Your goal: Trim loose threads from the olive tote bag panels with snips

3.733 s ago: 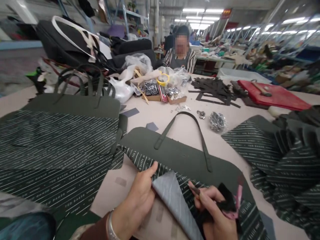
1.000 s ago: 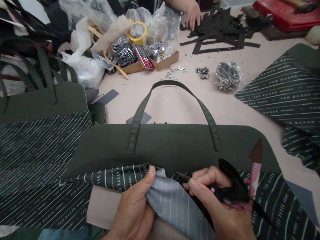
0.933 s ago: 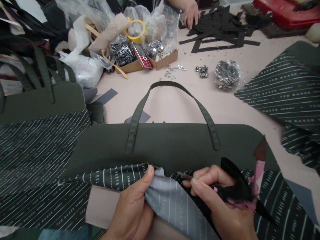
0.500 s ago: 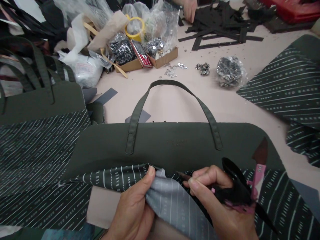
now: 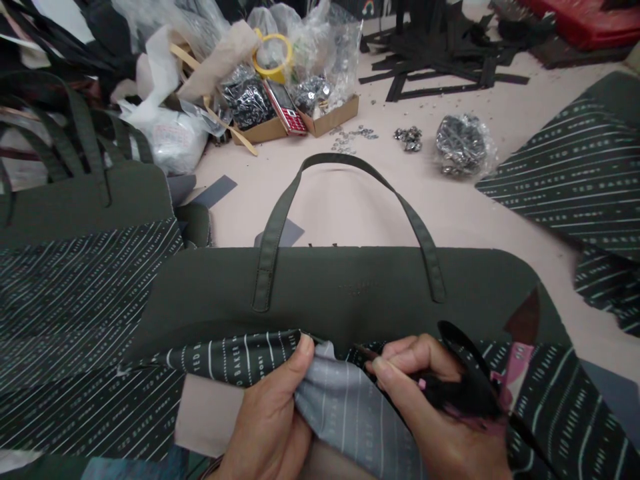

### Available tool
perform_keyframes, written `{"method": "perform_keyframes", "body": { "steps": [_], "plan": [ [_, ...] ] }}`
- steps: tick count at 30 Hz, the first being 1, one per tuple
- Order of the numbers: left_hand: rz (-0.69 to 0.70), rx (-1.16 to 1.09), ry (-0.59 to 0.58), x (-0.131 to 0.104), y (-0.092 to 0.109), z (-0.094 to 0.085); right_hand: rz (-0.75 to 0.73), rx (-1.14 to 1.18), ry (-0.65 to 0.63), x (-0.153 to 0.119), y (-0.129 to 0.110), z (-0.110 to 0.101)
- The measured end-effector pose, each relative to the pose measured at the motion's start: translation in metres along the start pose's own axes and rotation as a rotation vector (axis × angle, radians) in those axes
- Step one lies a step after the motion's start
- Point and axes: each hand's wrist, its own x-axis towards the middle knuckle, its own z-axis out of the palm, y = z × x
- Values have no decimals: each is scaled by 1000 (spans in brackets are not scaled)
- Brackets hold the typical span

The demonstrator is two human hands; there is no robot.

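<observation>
A dark green bag panel (image 5: 320, 280) with an arched strap handle (image 5: 345, 159) lies across the middle, joined to black fabric with white lettering. My left hand (image 5: 277, 407) pinches the folded edge of this printed fabric (image 5: 235, 357), thumb on top, with its grey reverse side (image 5: 350, 407) turned up beside it. Just to the right, my right hand (image 5: 425, 393) is closed round black and pink scissors (image 5: 475, 393). Their dark tip points left at the fabric edge below the panel. A pink-handled tool with a brown blade (image 5: 523, 333) sticks up beside that hand.
Similar bag pieces (image 5: 80, 293) are piled at the left, and more printed fabric (image 5: 580, 173) lies at the right. Behind are cardboard trays with a red phone (image 5: 285, 107), yellow tape (image 5: 273, 57), loose metal parts (image 5: 407, 138), a bagged bundle (image 5: 463, 143) and black strips (image 5: 440, 67).
Another person's hand at the top, by the black strips, has gone from view. My hands keep nearly the same hold. The whole view has shifted slightly.
</observation>
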Motion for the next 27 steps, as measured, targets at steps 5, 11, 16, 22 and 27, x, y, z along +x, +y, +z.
{"method": "perform_keyframes", "body": {
  "steps": [5,11,16,22,27],
  "plan": [
    [-14,-10,-27,-2,1,4,-48,11,-1,2,2,0],
    [-35,-88,-41,-1,2,5,-21,99,-51,3,6,-10],
    [-20,-95,-3,-1,3,5,4,85,-27,3,6,-11],
    [-47,-99,-50,-1,3,5,-47,24,-27,4,3,-10],
    [-22,-65,-49,-1,0,0,-29,-19,-25,2,3,-5]
  ]
}}
